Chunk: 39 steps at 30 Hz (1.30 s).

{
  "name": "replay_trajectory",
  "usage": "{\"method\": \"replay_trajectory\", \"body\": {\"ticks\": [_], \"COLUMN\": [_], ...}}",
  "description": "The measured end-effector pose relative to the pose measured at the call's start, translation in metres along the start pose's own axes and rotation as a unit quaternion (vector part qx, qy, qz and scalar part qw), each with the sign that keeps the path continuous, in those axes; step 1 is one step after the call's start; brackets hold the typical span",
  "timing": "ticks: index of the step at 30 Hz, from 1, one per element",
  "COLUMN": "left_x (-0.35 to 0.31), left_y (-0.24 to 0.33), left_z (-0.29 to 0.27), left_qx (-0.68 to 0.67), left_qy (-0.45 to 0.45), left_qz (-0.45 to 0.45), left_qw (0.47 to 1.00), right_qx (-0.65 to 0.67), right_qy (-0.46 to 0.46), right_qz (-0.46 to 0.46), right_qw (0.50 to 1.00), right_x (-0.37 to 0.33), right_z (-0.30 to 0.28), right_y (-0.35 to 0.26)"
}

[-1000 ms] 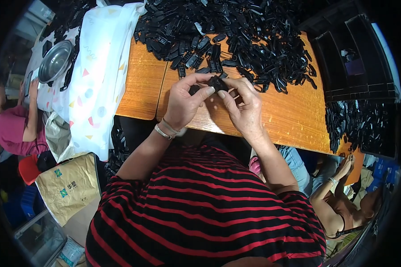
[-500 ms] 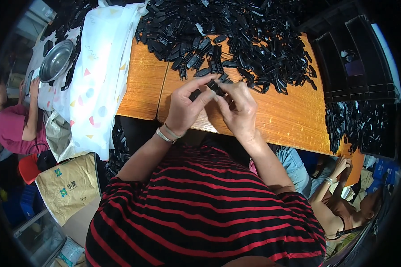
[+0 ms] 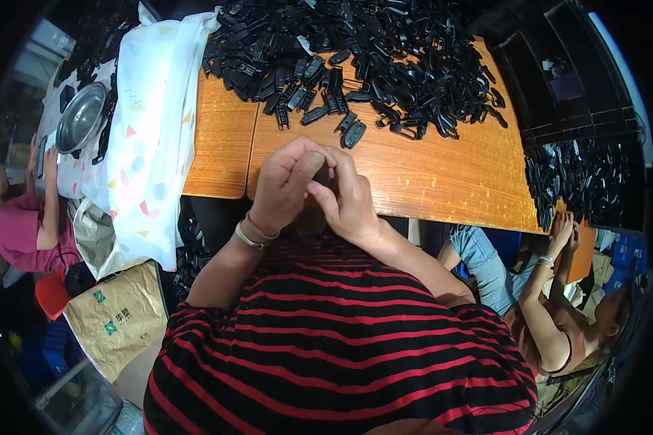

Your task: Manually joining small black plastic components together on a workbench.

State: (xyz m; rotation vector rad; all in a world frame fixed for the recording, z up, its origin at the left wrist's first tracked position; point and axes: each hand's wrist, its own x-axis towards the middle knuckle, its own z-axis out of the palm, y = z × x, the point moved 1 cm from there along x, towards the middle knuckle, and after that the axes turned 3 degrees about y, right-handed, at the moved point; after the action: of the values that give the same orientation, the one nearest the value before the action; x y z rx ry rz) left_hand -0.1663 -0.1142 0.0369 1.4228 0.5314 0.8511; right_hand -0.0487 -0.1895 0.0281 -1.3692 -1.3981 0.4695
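Just past the table's near edge, both my hands meet in front of my chest. My left hand [image 3: 286,181] is closed, its thumb bent on top. The fingers of my right hand [image 3: 352,196] are curled in against it. Between them shows a sliver of a small black plastic part [image 3: 324,175]; my fingers hide most of it. On the wooden table just beyond my hands lies an oval black plastic piece [image 3: 353,135], touching or close beside a narrower one [image 3: 345,121]. A large heap of similar black parts [image 3: 413,80] spreads behind them.
A white patterned sheet [image 3: 149,138] hangs over the table's left side, with a metal bowl [image 3: 82,118] beyond it. Black bins [image 3: 559,80] stand at the right, near more black parts [image 3: 577,181]. One person [image 3: 33,232] sits left, another [image 3: 551,319] right.
My hands have drawn back toward my body and closed more tightly round the small black part, which showed more before. The view has shifted slightly. The oval piece beyond my hands is now uncovered.
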Motion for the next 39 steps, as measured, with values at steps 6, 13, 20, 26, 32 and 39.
{"method": "replay_trajectory", "body": {"ticks": [6,13,20,26,32,39], "left_x": [-0.021,-0.117,-0.078,0.022,0.067,0.059], "left_y": [0.004,0.025,0.024,-0.004,-0.035,-0.038], "left_z": [-0.04,-0.163,-0.127,-0.05,-0.011,-0.013], "left_qx": [0.089,0.684,0.6,0.491,0.571,0.588], "left_qy": [0.016,0.099,0.177,0.104,0.061,0.052], "left_qz": [-0.083,-0.198,0.022,0.164,0.16,0.161], "left_qw": [0.992,0.696,0.78,0.85,0.803,0.791], "right_qx": [0.039,-0.211,-0.41,-0.446,-0.467,-0.294], "right_qy": [-0.169,-0.042,-0.096,-0.163,-0.229,-0.169], "right_qz": [0.123,-0.046,-0.04,-0.075,-0.092,-0.13], "right_qw": [0.977,0.975,0.906,0.877,0.849,0.932], "right_x": [0.003,0.032,0.056,0.064,0.072,0.076], "right_z": [0.015,-0.062,-0.085,-0.088,-0.096,-0.106], "right_y": [-0.002,0.047,0.071,0.077,0.069,0.07]}}
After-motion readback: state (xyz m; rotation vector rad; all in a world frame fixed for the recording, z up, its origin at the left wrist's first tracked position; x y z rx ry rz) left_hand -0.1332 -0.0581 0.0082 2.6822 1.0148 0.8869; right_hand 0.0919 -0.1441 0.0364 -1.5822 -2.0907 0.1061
